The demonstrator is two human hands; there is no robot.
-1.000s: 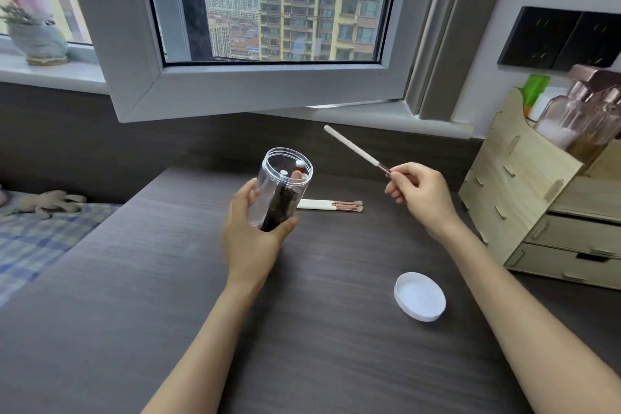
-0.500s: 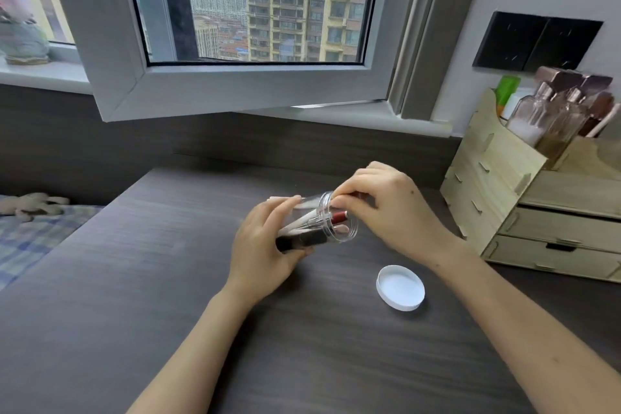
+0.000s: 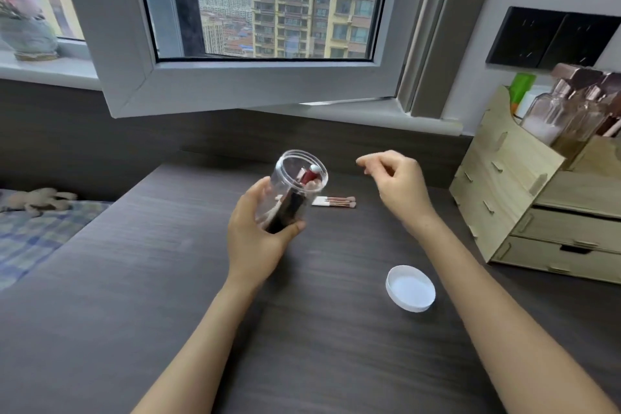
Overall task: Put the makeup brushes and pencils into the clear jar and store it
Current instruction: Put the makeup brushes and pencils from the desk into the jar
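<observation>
My left hand [image 3: 257, 239] grips the clear jar [image 3: 295, 188] above the dark table, mouth tilted up and toward me. Inside the jar are dark pencils, a red-tipped one and a white-handled brush. Behind the jar, a few white-handled makeup brushes [image 3: 336, 201] lie on the table with bristles pointing right. My right hand [image 3: 396, 185] hovers to the right of the jar with fingers loosely curled and nothing in it. The jar's white lid [image 3: 410, 287] lies upside down on the table at the lower right.
A wooden drawer organiser [image 3: 524, 198] with glass bottles [image 3: 568, 111] on top stands at the right. An open window sash [image 3: 255, 77] hangs over the table's far edge. A bed with a checked blanket [image 3: 37, 232] adjoins the table's left edge.
A second ago my right hand held a white-handled brush. It pushed the brush into the jar, which was tipped sideways. Now it has let go and drawn back right; the jar is tilted upward again.
</observation>
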